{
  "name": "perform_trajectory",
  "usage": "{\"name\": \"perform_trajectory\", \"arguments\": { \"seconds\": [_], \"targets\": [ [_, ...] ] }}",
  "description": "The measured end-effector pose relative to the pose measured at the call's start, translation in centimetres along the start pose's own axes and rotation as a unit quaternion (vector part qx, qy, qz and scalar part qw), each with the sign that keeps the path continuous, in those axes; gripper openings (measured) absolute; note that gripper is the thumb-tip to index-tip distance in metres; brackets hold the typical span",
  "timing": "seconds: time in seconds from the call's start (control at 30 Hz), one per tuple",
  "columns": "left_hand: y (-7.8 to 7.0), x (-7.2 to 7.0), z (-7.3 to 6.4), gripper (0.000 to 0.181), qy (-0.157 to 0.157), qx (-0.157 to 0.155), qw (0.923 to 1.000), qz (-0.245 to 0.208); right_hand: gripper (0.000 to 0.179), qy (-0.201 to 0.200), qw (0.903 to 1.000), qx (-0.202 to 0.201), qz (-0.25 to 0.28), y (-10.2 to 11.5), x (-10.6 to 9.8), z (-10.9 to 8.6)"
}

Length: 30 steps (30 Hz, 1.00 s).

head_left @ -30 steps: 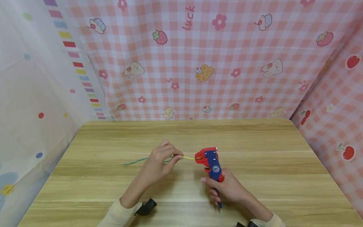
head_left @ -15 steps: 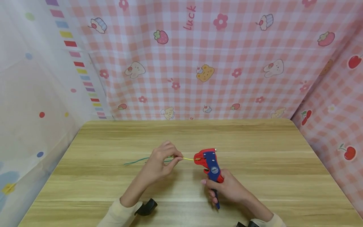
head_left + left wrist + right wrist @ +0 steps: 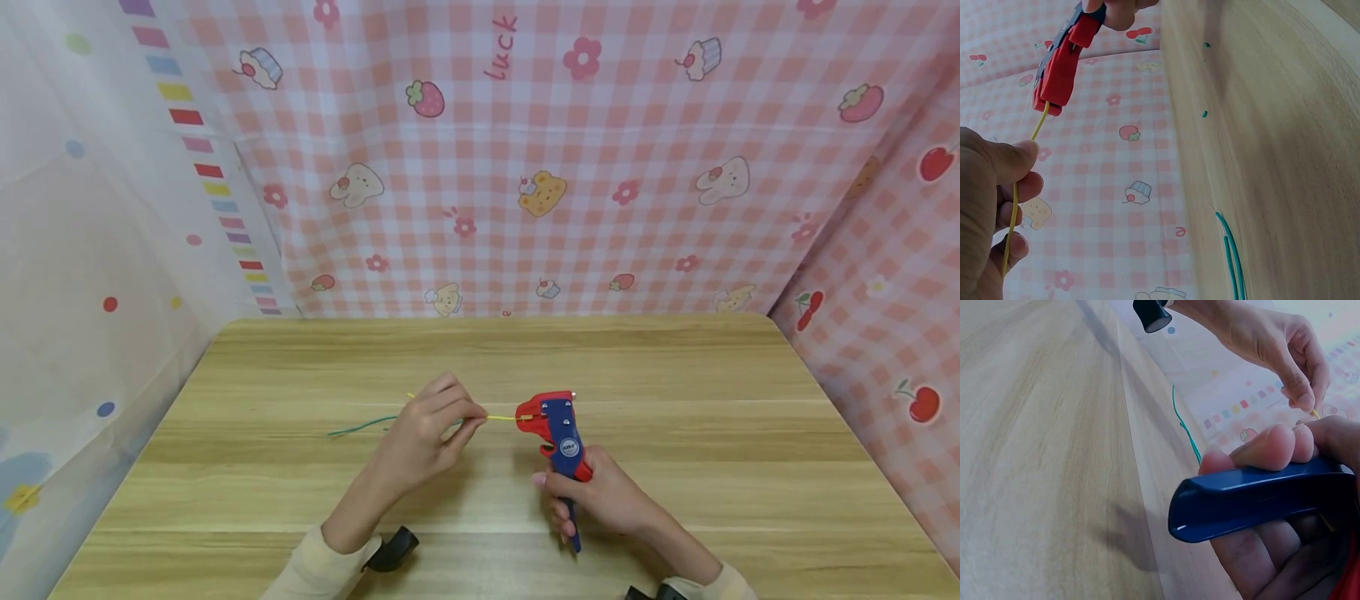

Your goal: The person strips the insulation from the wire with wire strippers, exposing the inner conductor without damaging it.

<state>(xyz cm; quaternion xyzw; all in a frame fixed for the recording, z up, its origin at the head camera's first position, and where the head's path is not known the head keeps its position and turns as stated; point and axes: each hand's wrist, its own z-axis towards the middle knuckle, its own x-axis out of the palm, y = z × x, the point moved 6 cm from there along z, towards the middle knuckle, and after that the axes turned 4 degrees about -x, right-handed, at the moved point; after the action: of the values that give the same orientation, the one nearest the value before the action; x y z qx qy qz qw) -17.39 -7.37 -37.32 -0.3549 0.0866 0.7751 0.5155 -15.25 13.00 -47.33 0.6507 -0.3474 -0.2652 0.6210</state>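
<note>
My left hand [image 3: 427, 429] pinches a yellow wire [image 3: 501, 417] between thumb and fingertips. One end of the wire runs into the red jaws of a wire stripper [image 3: 561, 429]; its tail passes back along the palm in the left wrist view. My right hand [image 3: 603, 492] grips the stripper by its dark blue handles [image 3: 1260, 500], fingers curled round them. The tool is held upright above the table with its head toward the left hand. Green wires [image 3: 1232, 250] with bare ends at the tips lie on the table, partly behind the left hand in the head view.
Two small green bits of insulation [image 3: 1204, 114] lie on the wooden table [image 3: 675, 392]. A pink checked curtain [image 3: 487, 233] hangs along the back edge, and more patterned cloth [image 3: 877, 333] closes off the sides. A black wrist mount [image 3: 390, 550] sits at the left sleeve.
My left hand has turned slightly, and the yellow wire's tail now shows above it. The stripper dipped a little to the left and came back. Both hands keep their grip.
</note>
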Motion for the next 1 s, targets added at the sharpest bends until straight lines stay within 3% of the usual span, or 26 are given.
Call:
{"name": "perform_trajectory", "arguments": {
  "seconds": [0.17, 0.4, 0.6, 0.8, 1.0],
  "targets": [
    [-0.1, 0.0, 0.0, 0.012, -0.001, 0.002, 1.0, -0.001, 0.031, -0.009, 0.9999, -0.002, 0.009, 0.1, 0.1, -0.2],
    [0.2, 0.4, -0.1, 0.011, 0.009, -0.022, 0.9994, -0.025, 0.038, -0.091, 0.9926, 0.072, 0.036, -0.4, -0.6, -0.3],
    [1.1, 0.5, -0.6, 0.013, 0.011, -0.064, 0.9957, -0.067, 0.035, -0.065, 0.995, 0.064, 0.04, -0.4, -0.9, -0.2],
    [1.9, 0.5, -1.0, 0.012, 0.013, -0.09, 0.9928, -0.077, 0.037, -0.047, 0.9982, 0.039, -0.003, -0.2, -1.4, -0.1],
    [2.6, 0.5, -1.1, 0.009, 0.017, -0.114, 0.9901, -0.08, 0.038, -0.046, 0.9979, 0.038, -0.024, 0.1, -1.7, -0.1]
  ]
}}
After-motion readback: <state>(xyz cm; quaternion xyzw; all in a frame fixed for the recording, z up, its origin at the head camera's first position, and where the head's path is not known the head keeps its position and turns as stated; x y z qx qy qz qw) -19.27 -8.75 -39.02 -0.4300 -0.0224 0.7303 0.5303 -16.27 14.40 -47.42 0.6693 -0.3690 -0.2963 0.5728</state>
